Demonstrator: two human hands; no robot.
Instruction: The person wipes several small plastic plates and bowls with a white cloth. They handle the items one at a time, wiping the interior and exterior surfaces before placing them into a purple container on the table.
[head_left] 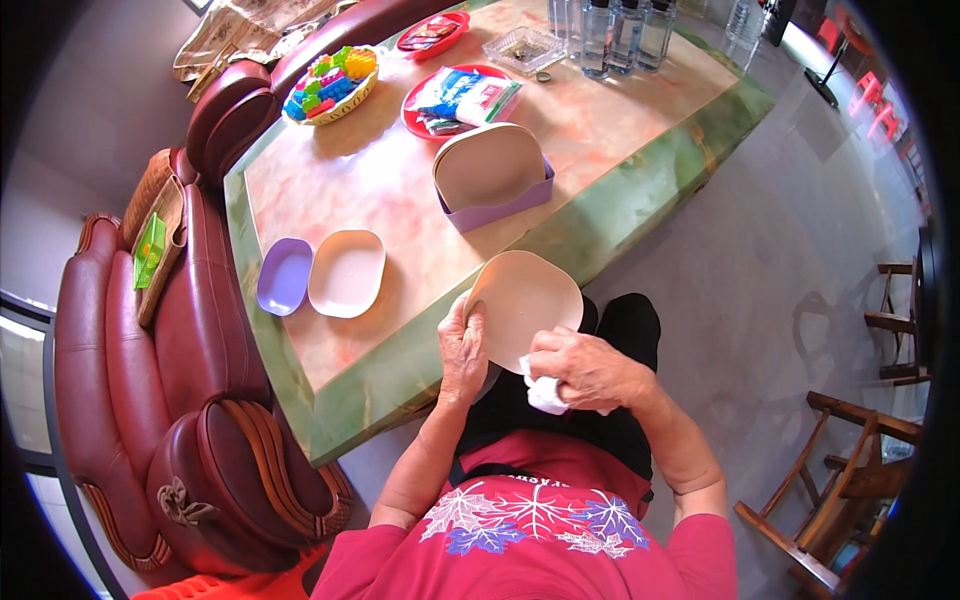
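Observation:
My left hand (464, 352) grips a cream, rounded-square plate (525, 300) by its left edge, thumb on the inner face. The plate is tilted up above my lap, just off the table's near edge. In my right hand (590, 368) is a crumpled white tissue (546, 394), at the plate's lower right edge. Beyond the plate, a purple holder (500, 205) on the table keeps several similar cream plates (490, 165) upright. Further left, a small purple dish (285, 277) lies beside a cream dish (347, 274).
The marble table (430, 270) has a green border. Farther back stand a basket of toy blocks (335, 85), red trays with packets (462, 98), a clear square ashtray (524, 50) and several bottles (597, 40). A maroon sofa (190, 320) lines the left; wooden chairs (840, 490) stand right.

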